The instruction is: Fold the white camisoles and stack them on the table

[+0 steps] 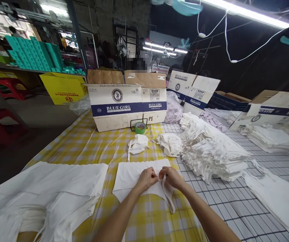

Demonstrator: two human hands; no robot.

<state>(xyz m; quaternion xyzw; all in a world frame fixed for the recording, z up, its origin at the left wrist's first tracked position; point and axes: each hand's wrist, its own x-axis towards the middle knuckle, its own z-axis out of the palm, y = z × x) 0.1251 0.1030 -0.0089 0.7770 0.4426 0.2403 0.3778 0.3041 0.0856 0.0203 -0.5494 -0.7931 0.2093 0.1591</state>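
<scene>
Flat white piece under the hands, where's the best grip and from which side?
Probably the strap trailing off the white piece toward the wearer: a narrow loose loop on the yellow checked cloth, reachable from the near side. The rest lies flat, offering little edge.

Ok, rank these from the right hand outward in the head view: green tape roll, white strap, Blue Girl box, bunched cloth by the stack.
1. white strap, pinched in the right hand, hanging below it.
2. bunched cloth, just beyond the hand.
3. green tape roll, farther back, to the left.
4. Blue Girl box, behind the roll, farthest.
</scene>
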